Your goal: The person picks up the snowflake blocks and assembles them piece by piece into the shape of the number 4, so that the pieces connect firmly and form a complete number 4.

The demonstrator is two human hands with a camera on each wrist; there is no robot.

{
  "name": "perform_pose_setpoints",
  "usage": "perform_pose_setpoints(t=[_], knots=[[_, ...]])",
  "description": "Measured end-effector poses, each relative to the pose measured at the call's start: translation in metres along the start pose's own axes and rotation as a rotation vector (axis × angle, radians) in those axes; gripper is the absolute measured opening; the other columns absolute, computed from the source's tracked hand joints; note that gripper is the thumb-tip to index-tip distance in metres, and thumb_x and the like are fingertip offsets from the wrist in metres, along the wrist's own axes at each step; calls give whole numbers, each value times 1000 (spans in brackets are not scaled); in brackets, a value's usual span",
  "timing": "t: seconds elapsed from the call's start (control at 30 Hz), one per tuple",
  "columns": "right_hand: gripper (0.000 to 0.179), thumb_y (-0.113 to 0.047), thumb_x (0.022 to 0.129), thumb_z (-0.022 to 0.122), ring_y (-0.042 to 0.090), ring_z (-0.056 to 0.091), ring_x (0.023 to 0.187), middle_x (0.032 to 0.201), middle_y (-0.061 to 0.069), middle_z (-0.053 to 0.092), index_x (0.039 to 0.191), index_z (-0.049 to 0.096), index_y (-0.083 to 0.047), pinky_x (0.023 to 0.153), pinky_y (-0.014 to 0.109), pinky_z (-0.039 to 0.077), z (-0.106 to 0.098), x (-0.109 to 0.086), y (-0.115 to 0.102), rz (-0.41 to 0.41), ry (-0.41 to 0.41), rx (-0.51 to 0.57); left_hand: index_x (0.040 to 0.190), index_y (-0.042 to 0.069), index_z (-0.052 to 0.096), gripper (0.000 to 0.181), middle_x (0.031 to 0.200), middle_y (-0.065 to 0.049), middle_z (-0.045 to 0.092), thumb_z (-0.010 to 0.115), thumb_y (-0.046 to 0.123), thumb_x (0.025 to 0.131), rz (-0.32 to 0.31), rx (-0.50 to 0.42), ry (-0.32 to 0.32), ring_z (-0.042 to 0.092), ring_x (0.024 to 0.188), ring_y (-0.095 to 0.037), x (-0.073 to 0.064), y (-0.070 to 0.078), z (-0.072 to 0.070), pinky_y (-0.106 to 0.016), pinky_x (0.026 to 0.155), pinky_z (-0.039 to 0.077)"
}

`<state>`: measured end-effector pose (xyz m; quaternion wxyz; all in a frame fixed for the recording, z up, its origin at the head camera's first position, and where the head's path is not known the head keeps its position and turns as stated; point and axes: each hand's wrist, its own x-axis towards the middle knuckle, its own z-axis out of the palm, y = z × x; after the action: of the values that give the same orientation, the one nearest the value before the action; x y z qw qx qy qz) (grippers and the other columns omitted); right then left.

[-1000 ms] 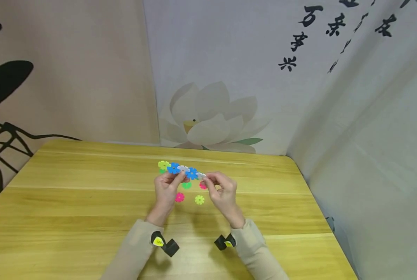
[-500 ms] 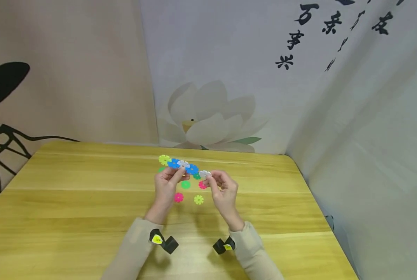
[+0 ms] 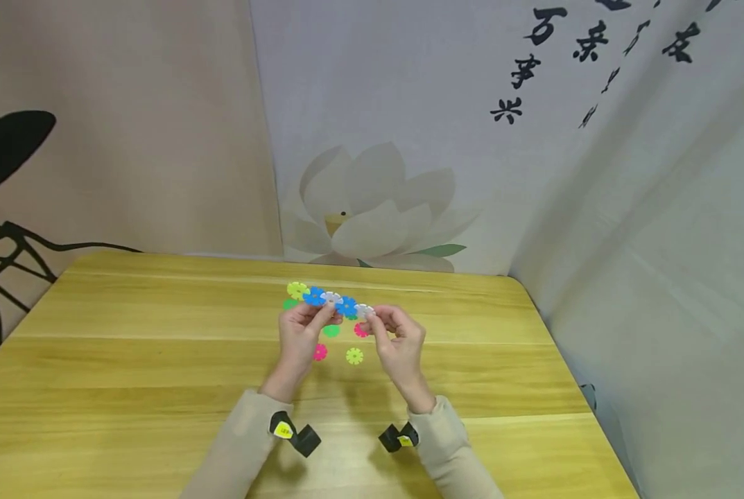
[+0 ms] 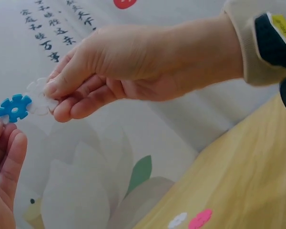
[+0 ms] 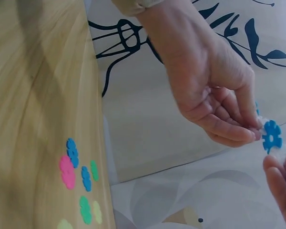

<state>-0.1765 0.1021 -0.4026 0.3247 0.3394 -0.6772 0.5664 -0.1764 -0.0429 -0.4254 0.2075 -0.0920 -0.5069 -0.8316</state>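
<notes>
A row of flower-shaped interlocking discs is held up above the table between two hands. In the head view it runs from a yellow disc through a blue disc and a white disc to a second blue disc. My left hand pinches the row near the middle white disc, thumb toward me. At the right end, my right hand pinches another white disc, whose edge meets the blue one. Both wrist views show the blue disc between the two hands' fingertips.
On the wooden table beneath lie loose discs, among them a pink one, a yellow-green one and a green one. The right wrist view adds a loose blue disc. A printed curtain hangs behind.
Half a second ago a gap showed between the row and the right hand's white disc; now they meet. The left hand and row dipped slightly and shifted right. The right hand barely moved.
</notes>
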Motion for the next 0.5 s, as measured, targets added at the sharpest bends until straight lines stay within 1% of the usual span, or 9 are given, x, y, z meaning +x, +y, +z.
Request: perform_pose_setpoints(t=[0.03,0.13,0.23,0.37,0.5], knots=[[14,26,74,59,29,62,52,66,25,62,80,58,14,49,23,55,-2,-1,3,-15,-7,-5,78,0,68,18,71,2,68,57,-13,85,1,-5,-1,64,60,-8,-1,0,0,-23,60,57],[14,23,74,62,26,63,52,65,21,63,80,60,10,48,21,54,-7,-5,12,-63,-30,-23,78,5,69,24,70,3,68,56,-13,85,7,-16,-3,64,60,-7,-6,-2,2,-22,61,57],[13,21,75,63,26,63,51,64,18,64,79,61,8,48,20,54,-11,-6,16,-92,-57,-27,77,10,69,28,70,3,68,56,-13,86,13,-24,8,64,60,-7,-9,-3,4,-22,61,57],[15,21,74,63,26,62,50,64,16,64,78,61,7,48,18,53,-14,-6,15,-128,-76,-39,77,6,68,24,69,3,67,56,-13,85,18,-16,30,64,59,-7,-13,-3,8,-22,60,57],[15,21,74,63,25,62,51,64,17,63,78,61,7,48,18,53,-16,-5,14,-173,-86,-54,76,8,68,26,68,3,67,56,-13,85,34,-19,49,64,58,-7,-16,-2,11,-21,60,57]])
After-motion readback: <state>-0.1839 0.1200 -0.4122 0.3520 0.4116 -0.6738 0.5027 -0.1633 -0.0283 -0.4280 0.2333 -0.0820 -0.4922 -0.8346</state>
